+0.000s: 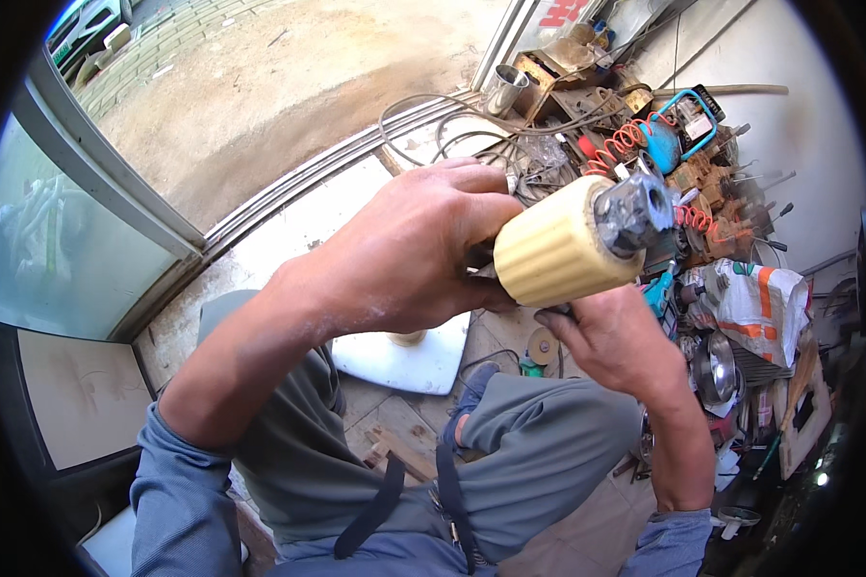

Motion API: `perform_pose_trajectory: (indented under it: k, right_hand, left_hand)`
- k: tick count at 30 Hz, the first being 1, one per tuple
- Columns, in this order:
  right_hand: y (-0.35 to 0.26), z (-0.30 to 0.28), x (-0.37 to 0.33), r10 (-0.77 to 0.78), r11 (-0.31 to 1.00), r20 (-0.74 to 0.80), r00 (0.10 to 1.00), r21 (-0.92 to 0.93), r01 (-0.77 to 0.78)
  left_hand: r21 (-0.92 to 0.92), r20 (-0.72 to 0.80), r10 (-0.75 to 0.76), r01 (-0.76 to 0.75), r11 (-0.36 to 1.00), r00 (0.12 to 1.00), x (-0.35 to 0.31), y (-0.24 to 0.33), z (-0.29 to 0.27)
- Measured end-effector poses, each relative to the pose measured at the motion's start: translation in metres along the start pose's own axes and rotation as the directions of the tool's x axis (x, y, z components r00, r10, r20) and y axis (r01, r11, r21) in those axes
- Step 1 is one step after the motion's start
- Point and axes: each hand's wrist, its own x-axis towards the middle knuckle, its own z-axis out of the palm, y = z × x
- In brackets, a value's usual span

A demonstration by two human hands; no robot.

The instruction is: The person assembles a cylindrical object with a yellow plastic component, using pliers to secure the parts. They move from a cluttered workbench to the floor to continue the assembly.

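Note:
A pale yellow ribbed cylinder is held up in front of me, tilted, with a dark knobbly metal fitting on its upper right end. The fitting has a hole in its face. My left hand is closed around the cylinder's left end, and pale dust marks that wrist. Below the cylinder, my right hand is closed against its underside; its thumb shows, while the other fingers are hidden. Under my left forearm lies a white board with a small round tan piece on it.
A disc tool with a green body rests on the tiled floor by my foot. Hoses, a blue-framed tool, metal parts and a white-orange sack pile up at right. A glass door stands at left.

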Motion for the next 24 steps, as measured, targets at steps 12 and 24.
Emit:
perform_pose_trajectory:
  k: [12,24]
  right_hand:
    - [0.006,0.012,-0.020,0.112,0.990,-0.068,0.991,0.097,-0.106]
    - [-0.009,0.004,-0.038,0.331,0.920,-0.109,0.937,0.258,-0.295]
  left_hand:
    - [0.002,0.024,0.023,-0.023,1.000,0.999,0.005,-0.001,0.001]
    - [-0.004,0.083,-0.093,0.094,0.996,0.992,0.000,-0.007,0.002]
